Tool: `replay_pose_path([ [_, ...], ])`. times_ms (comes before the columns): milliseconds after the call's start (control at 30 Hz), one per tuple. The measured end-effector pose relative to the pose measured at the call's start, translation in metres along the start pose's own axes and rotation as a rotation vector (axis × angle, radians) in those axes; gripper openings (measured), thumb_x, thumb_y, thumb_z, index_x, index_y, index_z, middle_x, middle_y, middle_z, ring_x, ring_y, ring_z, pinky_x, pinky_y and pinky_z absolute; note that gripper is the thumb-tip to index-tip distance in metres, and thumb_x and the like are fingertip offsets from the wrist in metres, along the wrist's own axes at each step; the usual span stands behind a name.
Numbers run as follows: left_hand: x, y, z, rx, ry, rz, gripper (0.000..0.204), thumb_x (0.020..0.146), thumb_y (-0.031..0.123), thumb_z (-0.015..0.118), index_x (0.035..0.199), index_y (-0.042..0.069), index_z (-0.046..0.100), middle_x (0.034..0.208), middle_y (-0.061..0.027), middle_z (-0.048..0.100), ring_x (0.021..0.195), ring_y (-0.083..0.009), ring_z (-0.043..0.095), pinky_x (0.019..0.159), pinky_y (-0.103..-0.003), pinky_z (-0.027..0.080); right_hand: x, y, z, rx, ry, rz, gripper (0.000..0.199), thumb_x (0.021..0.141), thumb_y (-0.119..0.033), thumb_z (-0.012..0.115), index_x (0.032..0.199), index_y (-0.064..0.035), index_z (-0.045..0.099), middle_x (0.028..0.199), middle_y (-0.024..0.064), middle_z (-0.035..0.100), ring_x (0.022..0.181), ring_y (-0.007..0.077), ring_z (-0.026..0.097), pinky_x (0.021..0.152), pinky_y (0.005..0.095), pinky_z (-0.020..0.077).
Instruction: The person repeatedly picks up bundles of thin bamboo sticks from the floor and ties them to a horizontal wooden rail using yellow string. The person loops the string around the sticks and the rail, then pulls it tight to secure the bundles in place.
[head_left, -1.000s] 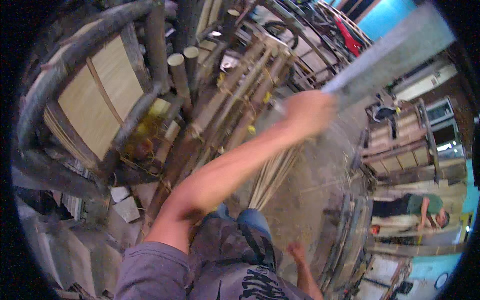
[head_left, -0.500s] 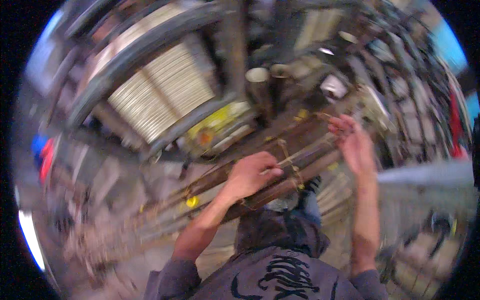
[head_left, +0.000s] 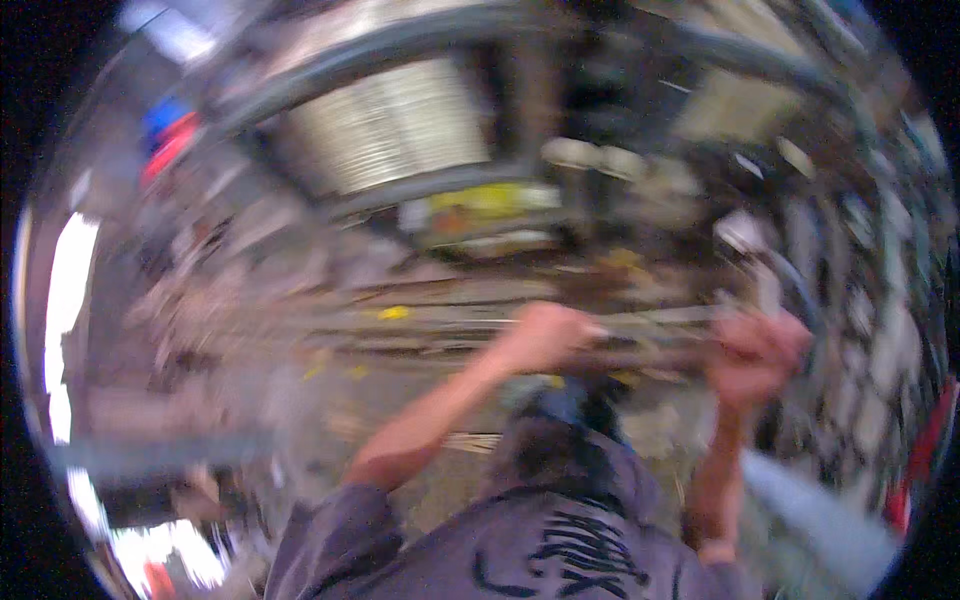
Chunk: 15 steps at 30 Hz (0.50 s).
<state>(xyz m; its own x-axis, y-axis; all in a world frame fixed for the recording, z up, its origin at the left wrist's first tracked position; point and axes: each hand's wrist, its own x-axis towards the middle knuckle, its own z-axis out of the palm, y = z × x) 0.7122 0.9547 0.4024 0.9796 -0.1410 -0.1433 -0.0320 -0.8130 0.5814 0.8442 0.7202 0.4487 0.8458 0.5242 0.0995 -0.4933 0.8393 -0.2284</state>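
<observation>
Motion blurs the whole view. My left hand (head_left: 552, 337) is closed over a thin pale rod (head_left: 655, 318), which lies roughly level and runs on toward my right hand. My right hand (head_left: 757, 352) is also closed, its fingers curled in near the rod's right end. What it grips, if anything, is too smeared to make out. Beneath both hands, long brownish bars (head_left: 655, 357) stretch from side to side in front of my body. A small yellow piece (head_left: 394, 313) sits on the bars to the left of my left hand.
Beyond the bars stands a large coil of pale ribbed material (head_left: 395, 125) in a grey frame (head_left: 440, 183). A yellow and white package (head_left: 490, 203) lies below it. Two pale-topped cylinders (head_left: 572, 153) stand to its right. Cluttered stacks (head_left: 875, 250) fill the right side.
The view has turned, so the bars now run level instead of slanting. My right hand has come lower in the picture, and its loosely curled fingers have closed. My left hand stays over the rod.
</observation>
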Motion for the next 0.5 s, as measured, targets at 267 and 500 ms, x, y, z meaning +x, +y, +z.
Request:
replay_pose_path([
  [267,0.038,0.019,0.018,-0.063,0.186,-0.097,0.013,0.087,0.014,0.056,0.091,0.003,0.062,0.086,-0.0138,0.061,0.081,-0.0322,0.06,0.07,-0.038,0.047,-0.087,-0.043,-0.138,-1.367,0.394,0.18,0.037,0.091,-0.027,0.054,0.118,-0.0029,0.048,0.104,0.0073,0.057,0.097,0.0187,0.055,0.088,0.032,0.0432],
  [500,0.069,0.013,0.061,0.08,0.312,-0.109,0.013,0.084,0.017,0.059,0.094,0.008,0.061,0.089,-0.0094,0.062,0.081,-0.0313,0.061,0.068,-0.041,0.049,-0.209,0.007,-0.164,-1.214,0.283,0.624,0.051,0.086,-0.017,0.059,0.132,-0.004,0.039,0.102,0.0105,0.061,0.089,0.0169,0.06,0.082,0.0322,0.0475],
])
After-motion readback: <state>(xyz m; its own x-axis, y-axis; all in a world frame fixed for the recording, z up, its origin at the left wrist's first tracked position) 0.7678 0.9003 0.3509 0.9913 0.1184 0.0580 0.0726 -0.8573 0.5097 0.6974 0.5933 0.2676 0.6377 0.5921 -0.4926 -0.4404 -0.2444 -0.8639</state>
